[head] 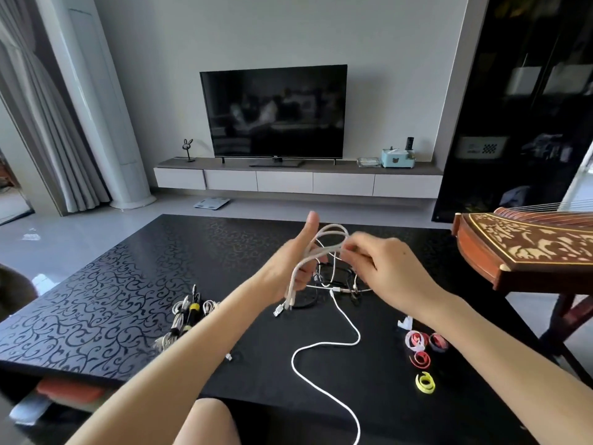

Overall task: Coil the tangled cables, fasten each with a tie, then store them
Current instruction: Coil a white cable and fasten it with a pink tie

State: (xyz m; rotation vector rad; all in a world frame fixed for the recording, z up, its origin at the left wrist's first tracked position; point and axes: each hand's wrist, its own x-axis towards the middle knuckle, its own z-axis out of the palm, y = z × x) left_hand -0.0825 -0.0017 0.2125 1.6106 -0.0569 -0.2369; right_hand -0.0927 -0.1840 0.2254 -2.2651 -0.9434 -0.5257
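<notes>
Head: cable loops (322, 251) inside left grip (288, 268)

Dark television (274, 112) on the console (298, 181) — zither (526, 242) at right.

White cable (333, 344) runs off btm edge; right hand (385, 268) fingertips blurred.

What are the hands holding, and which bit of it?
A looped white cable. The left hand has its grip round the loops' left side, thumb up; the right hand pinches a strand on their right.
</notes>
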